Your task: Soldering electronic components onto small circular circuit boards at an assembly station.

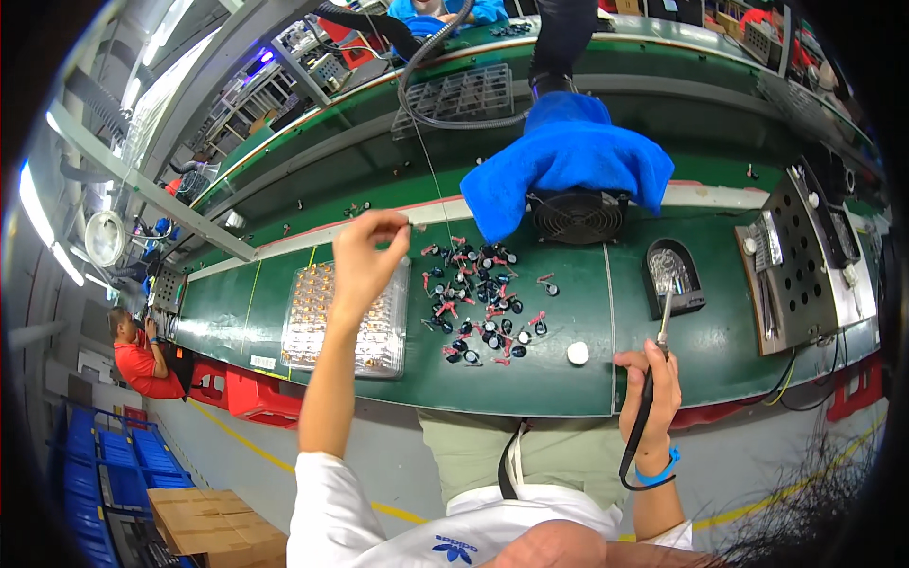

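Observation:
My right hand (650, 393) is wrapped round a soldering iron (665, 322). The iron's tip is over the black tip-cleaner box (696, 300), which has metal shavings inside. My left hand (365, 265) is raised above a clear plastic tray (400, 322) filled with rows of small gold-coloured parts. Its thumb and forefinger are curled together in a pinch, and whatever is between them is too small to make out. To the right of the tray lies a loose pile of small black round parts with red leads (488, 293). A small white round piece (578, 353) sits near the bench's front edge.
A fan (579, 220) draped with a blue cloth (568, 156) stands behind the pile. A perforated metal stand (800, 265) is at the right, with cables below. A thin wire (436, 175) hangs down toward the pile. Beyond runs a green conveyor (663, 151); another person (151, 364) is far left.

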`<state>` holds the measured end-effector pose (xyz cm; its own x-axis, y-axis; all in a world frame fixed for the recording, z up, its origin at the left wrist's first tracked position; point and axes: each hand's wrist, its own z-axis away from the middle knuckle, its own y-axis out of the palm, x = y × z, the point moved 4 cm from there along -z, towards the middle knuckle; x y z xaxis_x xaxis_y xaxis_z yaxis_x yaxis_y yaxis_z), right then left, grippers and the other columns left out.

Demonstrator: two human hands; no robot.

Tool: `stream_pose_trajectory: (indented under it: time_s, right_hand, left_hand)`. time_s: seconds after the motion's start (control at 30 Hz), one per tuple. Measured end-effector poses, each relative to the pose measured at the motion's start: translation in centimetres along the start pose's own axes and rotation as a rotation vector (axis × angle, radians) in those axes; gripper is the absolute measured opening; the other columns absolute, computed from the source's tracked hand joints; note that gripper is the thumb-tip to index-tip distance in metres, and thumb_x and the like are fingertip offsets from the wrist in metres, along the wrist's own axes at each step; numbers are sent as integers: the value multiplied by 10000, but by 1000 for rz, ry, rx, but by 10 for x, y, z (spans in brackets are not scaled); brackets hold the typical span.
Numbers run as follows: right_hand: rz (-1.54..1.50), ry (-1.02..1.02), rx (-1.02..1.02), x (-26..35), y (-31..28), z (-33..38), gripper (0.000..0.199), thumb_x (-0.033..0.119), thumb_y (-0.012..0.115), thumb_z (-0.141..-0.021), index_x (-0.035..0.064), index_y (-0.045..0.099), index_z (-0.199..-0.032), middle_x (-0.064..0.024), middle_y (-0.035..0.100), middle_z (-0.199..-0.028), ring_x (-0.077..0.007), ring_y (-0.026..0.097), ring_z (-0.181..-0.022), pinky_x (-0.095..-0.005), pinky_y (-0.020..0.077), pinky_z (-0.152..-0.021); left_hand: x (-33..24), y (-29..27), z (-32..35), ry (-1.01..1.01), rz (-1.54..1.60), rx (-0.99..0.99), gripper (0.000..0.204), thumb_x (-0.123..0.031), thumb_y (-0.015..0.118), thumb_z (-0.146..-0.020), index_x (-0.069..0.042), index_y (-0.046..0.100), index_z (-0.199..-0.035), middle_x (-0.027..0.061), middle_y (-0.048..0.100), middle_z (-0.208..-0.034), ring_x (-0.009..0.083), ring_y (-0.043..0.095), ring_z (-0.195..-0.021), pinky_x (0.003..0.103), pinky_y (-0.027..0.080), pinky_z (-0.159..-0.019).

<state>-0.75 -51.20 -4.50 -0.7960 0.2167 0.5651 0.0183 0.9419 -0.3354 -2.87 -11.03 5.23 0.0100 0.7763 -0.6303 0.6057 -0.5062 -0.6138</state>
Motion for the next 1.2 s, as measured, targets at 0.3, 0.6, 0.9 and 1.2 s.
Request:
stream_pose_trajectory:
  time_s: [0.3, 0.6, 0.9, 1.2]
  right_hand:
    - [-64, -57, 63, 21, 16, -7, 272, -157, 636, -878, 5, 620, -1097, -191, 778, -1126, -282, 643, -800, -361, 530, -728]
    - [26, -77, 143, 15, 18, -1, 458, -81, 732, -727, 80, 635, -1146, -103, 748, -1274, -259, 640, -843, -373, 507, -753]
    - [128, -134, 279, 24, 25, -1, 328, -57, 749, -778, 55, 675, -1078, -108, 777, -1181, -302, 638, -828, -400, 509, -750]
    - [57, -80, 256, 23, 23, 4, 351, -124, 734, -811, 16, 626, -1114, -181, 748, -1246, -331, 639, -903, -405, 524, -818]
  left_hand:
    - [-100, 85, 129, 386, 222, 43, 275, 159, 796, -714, 17, 703, -930, 132, 744, -942, 267, 738, -876, 359, 593, -790]
    - [-109, 124, 134, 518, 248, 73, 294, 156, 806, -678, 21, 699, -916, 121, 729, -928, 299, 727, -835, 370, 597, -756]
    - [-102, 117, 148, 618, 161, 225, 295, 0, 799, -754, 15, 700, -1032, 145, 710, -1031, 332, 718, -951, 414, 607, -819]
    - [-29, -29, 118, 234, -256, 33, 216, 12, 758, -870, -28, 740, -1082, 137, 755, -1072, 326, 725, -994, 402, 580, -866]
